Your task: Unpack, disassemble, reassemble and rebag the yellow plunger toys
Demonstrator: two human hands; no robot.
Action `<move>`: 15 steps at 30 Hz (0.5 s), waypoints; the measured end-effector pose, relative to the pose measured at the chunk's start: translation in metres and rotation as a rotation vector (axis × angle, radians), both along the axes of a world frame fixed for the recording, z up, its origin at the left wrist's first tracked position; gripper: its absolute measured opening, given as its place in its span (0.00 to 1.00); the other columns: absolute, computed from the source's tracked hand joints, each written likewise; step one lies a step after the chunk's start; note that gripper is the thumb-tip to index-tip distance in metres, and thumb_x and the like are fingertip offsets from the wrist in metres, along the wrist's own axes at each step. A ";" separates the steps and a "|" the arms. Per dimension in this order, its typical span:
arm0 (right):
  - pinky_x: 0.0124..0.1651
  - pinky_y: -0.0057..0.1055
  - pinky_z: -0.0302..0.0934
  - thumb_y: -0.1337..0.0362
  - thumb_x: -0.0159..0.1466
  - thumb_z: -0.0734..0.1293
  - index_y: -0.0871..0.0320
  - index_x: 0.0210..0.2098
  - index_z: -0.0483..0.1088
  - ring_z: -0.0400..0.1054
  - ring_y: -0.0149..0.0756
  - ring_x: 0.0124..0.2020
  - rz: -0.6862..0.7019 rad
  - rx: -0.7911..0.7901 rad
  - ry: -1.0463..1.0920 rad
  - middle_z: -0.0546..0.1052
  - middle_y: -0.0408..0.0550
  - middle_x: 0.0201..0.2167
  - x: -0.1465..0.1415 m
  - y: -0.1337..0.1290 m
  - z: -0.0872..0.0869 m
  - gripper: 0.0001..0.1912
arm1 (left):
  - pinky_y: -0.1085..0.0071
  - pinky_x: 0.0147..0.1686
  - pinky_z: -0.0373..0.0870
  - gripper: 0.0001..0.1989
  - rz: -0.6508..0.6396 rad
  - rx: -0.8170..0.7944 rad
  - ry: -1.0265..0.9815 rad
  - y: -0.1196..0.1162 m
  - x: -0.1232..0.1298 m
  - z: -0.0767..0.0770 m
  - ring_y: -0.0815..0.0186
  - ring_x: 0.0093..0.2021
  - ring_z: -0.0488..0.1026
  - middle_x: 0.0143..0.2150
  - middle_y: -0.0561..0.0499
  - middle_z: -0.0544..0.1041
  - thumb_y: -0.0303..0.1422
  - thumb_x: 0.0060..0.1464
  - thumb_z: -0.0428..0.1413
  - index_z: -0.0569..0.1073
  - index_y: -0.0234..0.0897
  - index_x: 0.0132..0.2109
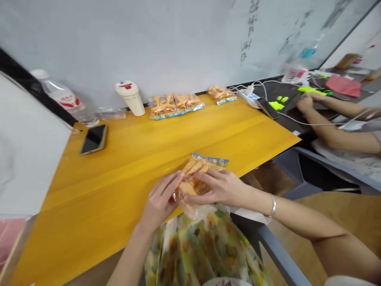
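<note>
I'm finding no word or number that I can actually read from here. I'm seeing dark handwritten strokes [249, 31] running down the whiteboard [149, 47], but they're blurring out too much to make out. I'm picking up a red-printed label [68, 99] on the water bottle [50, 85] and a red mark [126, 85] on the lid [126, 88] of the paper cup [131, 101], neither of them legible. I'm getting a blue-and-green printed band [210, 160] along the end of the snack packet [193, 174], its print too small to tell. At the bottom edge, I'm catching red characters [224, 283] on a white rim [211, 283], cut off by the frame.
</note>
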State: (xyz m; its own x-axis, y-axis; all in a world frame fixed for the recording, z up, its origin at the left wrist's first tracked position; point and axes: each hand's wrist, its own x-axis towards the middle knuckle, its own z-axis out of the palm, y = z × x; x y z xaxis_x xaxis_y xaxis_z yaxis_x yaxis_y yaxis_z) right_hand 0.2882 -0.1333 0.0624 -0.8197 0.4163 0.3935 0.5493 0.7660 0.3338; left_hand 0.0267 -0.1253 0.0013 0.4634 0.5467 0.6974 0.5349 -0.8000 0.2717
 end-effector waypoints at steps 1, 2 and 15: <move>0.30 0.25 0.56 0.70 0.70 0.63 0.28 0.70 0.53 0.65 0.32 0.37 -0.018 -0.021 -0.010 0.74 0.47 0.51 0.000 -0.001 0.000 0.36 | 0.62 0.58 0.77 0.36 0.004 0.010 0.002 0.001 0.001 0.000 0.58 0.57 0.78 0.60 0.40 0.78 0.25 0.62 0.57 0.57 0.43 0.74; 0.30 0.25 0.57 0.70 0.70 0.63 0.30 0.70 0.55 0.65 0.33 0.38 -0.047 -0.040 -0.017 0.74 0.47 0.52 0.000 -0.002 0.001 0.35 | 0.62 0.58 0.77 0.35 0.007 0.016 0.002 0.001 0.001 -0.001 0.57 0.57 0.78 0.60 0.40 0.78 0.26 0.63 0.57 0.58 0.43 0.74; 0.65 0.44 0.63 0.63 0.69 0.68 0.29 0.59 0.68 0.60 0.40 0.69 0.010 -0.579 0.066 0.70 0.34 0.66 -0.018 -0.012 0.022 0.24 | 0.61 0.57 0.76 0.31 0.020 -0.007 -0.058 0.000 0.005 -0.002 0.58 0.57 0.77 0.59 0.42 0.78 0.31 0.64 0.57 0.62 0.43 0.71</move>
